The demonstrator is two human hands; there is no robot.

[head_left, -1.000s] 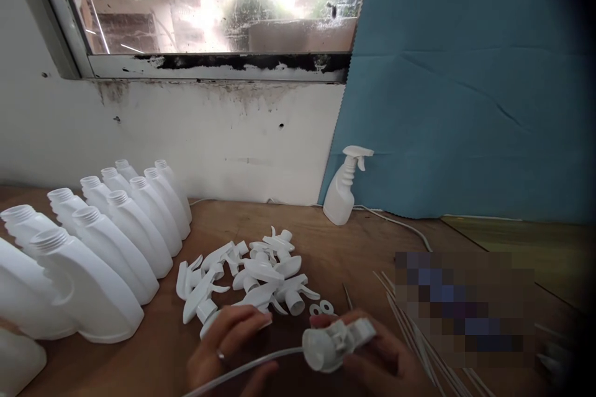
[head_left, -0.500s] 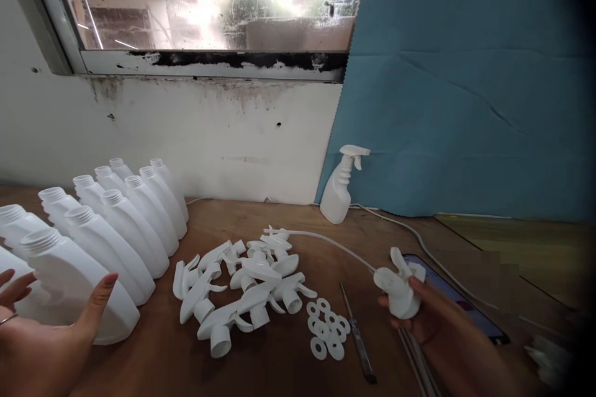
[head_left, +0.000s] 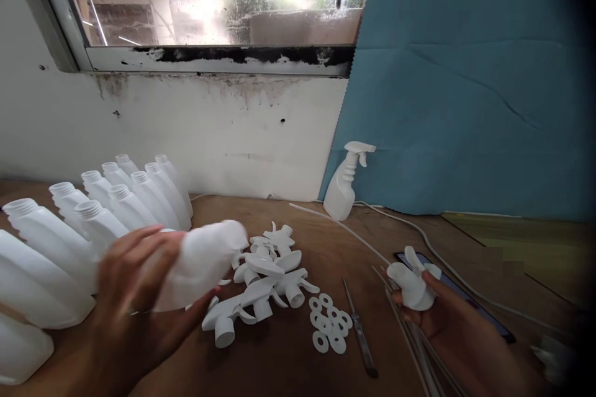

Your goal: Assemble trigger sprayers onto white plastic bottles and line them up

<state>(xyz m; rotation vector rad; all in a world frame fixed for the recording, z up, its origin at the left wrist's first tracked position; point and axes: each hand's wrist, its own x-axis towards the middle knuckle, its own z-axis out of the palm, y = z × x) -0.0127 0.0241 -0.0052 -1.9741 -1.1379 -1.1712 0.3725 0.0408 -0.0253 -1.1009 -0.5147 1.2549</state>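
My left hand (head_left: 135, 304) is wrapped round an empty white bottle (head_left: 195, 267), held tilted above the table with its neck pointing right; it is smeared by motion. My right hand (head_left: 442, 316) grips a white trigger sprayer head (head_left: 412, 282) whose thin dip tube (head_left: 339, 229) runs up and left toward the wall. Between the hands lies a heap of loose white trigger heads (head_left: 265, 279) and several small white washers (head_left: 328, 325).
Rows of open white bottles (head_left: 69, 223) stand at the left. An assembled spray bottle (head_left: 344, 183) stands by the blue sheet. A thin metal tool (head_left: 358, 329), spare tubes (head_left: 419, 353), a phone (head_left: 460, 298) and a cable (head_left: 419, 229) lie on the wooden table (head_left: 288, 372).
My left hand has taken a bottle from the front of the row and lifted it to the right. My right hand with the trigger head has barely moved.
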